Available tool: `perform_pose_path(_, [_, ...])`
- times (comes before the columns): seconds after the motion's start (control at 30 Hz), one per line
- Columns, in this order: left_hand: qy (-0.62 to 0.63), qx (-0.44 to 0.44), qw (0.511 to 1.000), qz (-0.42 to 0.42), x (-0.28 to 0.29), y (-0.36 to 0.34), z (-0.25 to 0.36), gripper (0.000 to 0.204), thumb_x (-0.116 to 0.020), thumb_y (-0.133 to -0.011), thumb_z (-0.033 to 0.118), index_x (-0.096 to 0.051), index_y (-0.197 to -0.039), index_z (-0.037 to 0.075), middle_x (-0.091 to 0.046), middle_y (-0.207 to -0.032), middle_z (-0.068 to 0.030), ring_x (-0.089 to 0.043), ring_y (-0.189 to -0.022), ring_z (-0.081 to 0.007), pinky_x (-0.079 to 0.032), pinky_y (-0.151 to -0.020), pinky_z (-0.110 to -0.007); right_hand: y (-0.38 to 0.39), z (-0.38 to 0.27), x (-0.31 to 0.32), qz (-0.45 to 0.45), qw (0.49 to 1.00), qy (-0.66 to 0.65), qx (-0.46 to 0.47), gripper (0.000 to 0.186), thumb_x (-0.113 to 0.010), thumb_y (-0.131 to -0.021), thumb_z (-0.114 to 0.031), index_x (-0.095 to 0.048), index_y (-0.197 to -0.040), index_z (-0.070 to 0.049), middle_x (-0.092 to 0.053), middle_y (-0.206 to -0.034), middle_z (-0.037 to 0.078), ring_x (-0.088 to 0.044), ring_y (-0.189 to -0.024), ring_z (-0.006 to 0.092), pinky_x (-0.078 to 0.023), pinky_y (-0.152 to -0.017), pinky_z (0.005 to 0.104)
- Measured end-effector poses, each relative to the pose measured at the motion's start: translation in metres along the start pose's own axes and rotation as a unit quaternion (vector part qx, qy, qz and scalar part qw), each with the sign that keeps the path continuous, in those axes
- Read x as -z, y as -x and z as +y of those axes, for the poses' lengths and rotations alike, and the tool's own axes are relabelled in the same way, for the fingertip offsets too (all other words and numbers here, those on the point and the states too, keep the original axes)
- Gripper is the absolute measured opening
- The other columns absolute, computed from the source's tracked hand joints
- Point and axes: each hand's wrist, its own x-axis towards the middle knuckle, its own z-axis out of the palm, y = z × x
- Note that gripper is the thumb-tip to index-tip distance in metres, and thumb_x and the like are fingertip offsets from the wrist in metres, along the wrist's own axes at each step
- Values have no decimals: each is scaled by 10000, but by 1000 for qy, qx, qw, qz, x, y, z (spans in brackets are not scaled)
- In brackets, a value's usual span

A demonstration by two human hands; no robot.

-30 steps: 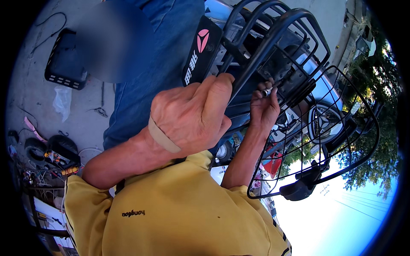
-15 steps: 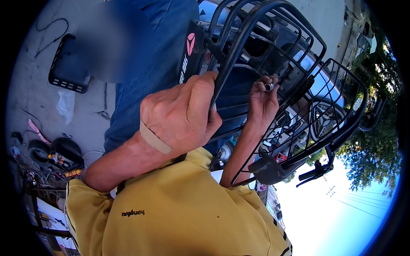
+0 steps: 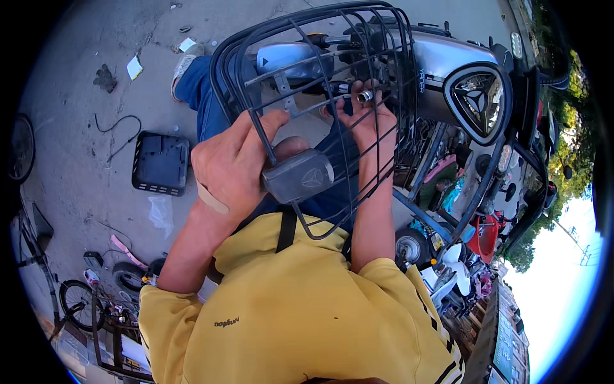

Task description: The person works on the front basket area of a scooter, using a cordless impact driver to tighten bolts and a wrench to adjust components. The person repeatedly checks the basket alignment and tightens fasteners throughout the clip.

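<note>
A black wire basket (image 3: pixel 224 70) stands tilted before me, with a dark plastic block (image 3: pixel 299 176) fixed to its near edge. My left hand (image 3: pixel 227 163) is closed round the basket's wire rim, just beside that block; some of its fingers are hidden behind the rim. Seen through the wires, my right hand (image 3: pixel 374 125) pinches a small silver metal socket (image 3: pixel 365 96). It is close to the front of a silver-grey electric scooter (image 3: pixel 441 61), which has a triangular headlamp (image 3: pixel 478 105). A flat metal bracket (image 3: pixel 284 93) shows behind the basket wires.
On the concrete at left lie a black plastic tray (image 3: pixel 160 165), a clear plastic bag (image 3: pixel 161 216) and a thin cable. To the right stand a blue metal frame (image 3: pixel 476 198), a red tub (image 3: pixel 484 237) and assorted parts. Bicycle wheels are at the far left.
The basket has shifted left and turned in view, bringing its plastic block beside my left hand. More of the scooter's front shows. The socket stays in my right hand.
</note>
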Motion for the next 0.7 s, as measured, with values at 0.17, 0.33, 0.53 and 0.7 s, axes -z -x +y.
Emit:
perform_pose_path(0.17, [370,207,900,-101,-23,-14,44,222,-658,-941,139,-646,-1131,26,-532,-739,-36,-468,-646,-92,-402,-578,-279,-19,1,4,90,994,-54,39,213,-496,-1043,-178,-642,-1152,-66,-684,-1141,53,-621,-1115,197,-435,-808,375])
perform_pose_path(0.33, [106,102,977,-156,-63,-43,44,202,-548,-1017,187,-617,-1123,30,-580,-699,-91,-524,-594,-191,-445,-584,-329,-28,7,4,90,987,-121,55,197,-457,-1059,-164,-623,-1143,-100,-688,-1161,44,-622,-1119,204,-444,-810,377])
perform_pose_path(0.53, [-18,114,966,-232,-107,-53,14,426,-541,-1014,420,-642,-1062,10,-645,-704,-131,-666,-674,-273,-497,-633,-396,-27,18,17,93,987,-106,75,236,-423,-1063,-156,-610,-1188,-82,-681,-1147,61,-636,-1100,230,-480,-892,424])
perform_pose_path(0.7, [101,238,928,-269,-163,-61,-23,638,-415,-1043,540,-669,-973,-41,-642,-719,-83,-589,-640,-187,-462,-605,-342,-35,25,35,66,984,-141,82,262,-406,-1066,-161,-585,-1219,-46,-670,-1156,92,-638,-1098,247,-497,-940,438])
